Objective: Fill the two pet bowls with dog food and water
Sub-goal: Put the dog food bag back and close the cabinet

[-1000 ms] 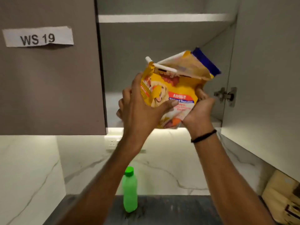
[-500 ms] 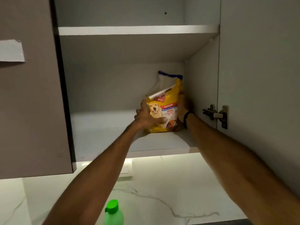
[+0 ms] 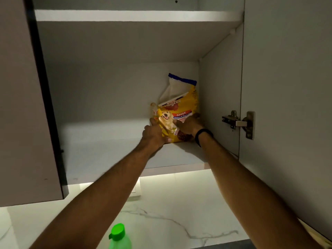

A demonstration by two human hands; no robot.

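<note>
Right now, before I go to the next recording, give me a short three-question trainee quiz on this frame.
1. True or false: the dog food bag stands on the cabinet's lower shelf.
2. Which wrist wears the black band: A) left, B) right?
3. Fill in: the bottle at the bottom edge has a ____ cap.

Key:
1. True; the left hand and right hand touch its sides.
2. B.
3. Green.

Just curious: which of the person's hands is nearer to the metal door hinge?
Right. The right hand holds the dog food bag on the side toward the hinge; the left hand grips the bag's far side.
</note>
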